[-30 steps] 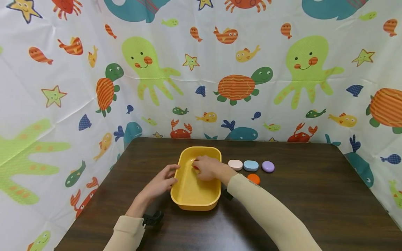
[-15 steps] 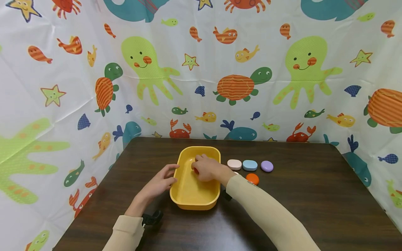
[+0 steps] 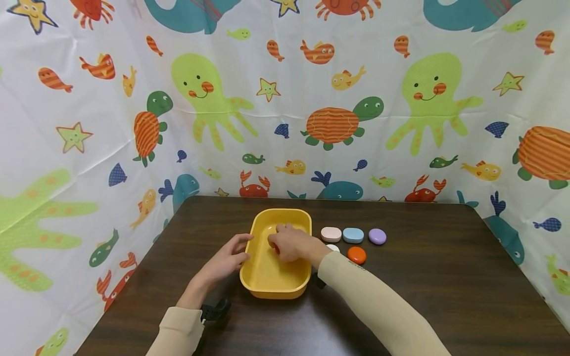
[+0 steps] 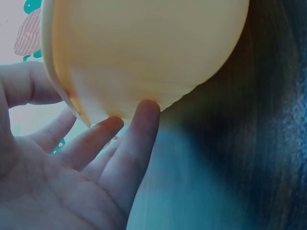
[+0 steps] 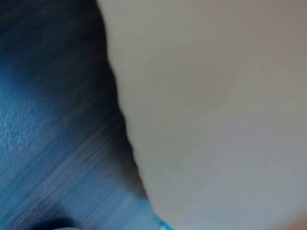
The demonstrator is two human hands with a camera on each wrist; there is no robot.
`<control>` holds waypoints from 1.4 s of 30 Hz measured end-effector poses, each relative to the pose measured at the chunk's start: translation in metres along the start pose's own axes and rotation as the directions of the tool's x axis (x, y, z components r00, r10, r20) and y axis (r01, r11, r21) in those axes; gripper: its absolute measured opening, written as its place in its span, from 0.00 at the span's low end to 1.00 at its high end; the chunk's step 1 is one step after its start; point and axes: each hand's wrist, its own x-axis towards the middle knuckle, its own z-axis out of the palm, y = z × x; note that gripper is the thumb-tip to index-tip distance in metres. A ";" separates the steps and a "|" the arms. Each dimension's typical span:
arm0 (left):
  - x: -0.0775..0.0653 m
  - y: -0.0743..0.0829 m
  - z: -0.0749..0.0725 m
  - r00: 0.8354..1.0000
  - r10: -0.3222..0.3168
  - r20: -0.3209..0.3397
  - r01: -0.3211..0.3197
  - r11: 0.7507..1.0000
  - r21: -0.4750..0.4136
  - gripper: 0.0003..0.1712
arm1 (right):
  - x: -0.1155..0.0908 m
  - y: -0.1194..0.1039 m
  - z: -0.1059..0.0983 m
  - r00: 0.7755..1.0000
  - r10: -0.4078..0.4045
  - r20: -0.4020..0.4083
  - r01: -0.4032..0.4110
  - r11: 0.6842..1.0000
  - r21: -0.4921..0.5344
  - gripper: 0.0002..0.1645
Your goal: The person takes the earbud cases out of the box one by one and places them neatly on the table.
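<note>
The yellow bin (image 3: 272, 277) stands on the dark table. My left hand (image 3: 230, 256) touches its left side with loosely extended fingers. In the left wrist view, the fingertips (image 4: 147, 108) of the left hand rest against the bin's outer wall (image 4: 153, 52). My right hand (image 3: 291, 243) reaches over the bin's right rim, its fingers curled inside. A small red piece (image 3: 277, 249) shows between those fingers; most of it is hidden. The right wrist view is filled mostly by the bin's outer wall (image 5: 206, 110), and the right hand's fingers are out of sight there.
Right of the bin lie smooth rounded pieces: pink (image 3: 331, 234), light blue (image 3: 353, 235), purple (image 3: 377, 236) and orange (image 3: 357, 255). A white piece (image 3: 333, 247) is partly hidden by the right sleeve (image 3: 378, 296). A sea-animal curtain (image 3: 276, 109) hangs behind the table (image 3: 445, 267).
Inside the bin, my right hand has shifted slightly left and nearer, still holding the red piece. The white piece has come into view beside the sleeve. My left hand stays at the bin's side.
</note>
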 end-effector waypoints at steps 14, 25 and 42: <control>-0.001 -0.002 0.002 1.000 0.010 -0.002 -0.010 1.000 0.007 0.32 | -0.009 -0.008 -0.001 0.999 -0.009 0.034 0.007 0.998 0.061 0.15; -0.002 -0.002 0.000 1.000 0.005 -0.002 -0.005 1.000 0.010 0.32 | -0.019 -0.014 -0.004 0.998 -0.062 -0.030 0.063 0.997 0.048 0.20; -0.001 -0.001 0.001 1.000 0.008 0.005 -0.008 1.000 0.019 0.33 | -0.041 -0.013 -0.009 0.984 -0.083 -0.157 0.089 0.995 0.033 0.21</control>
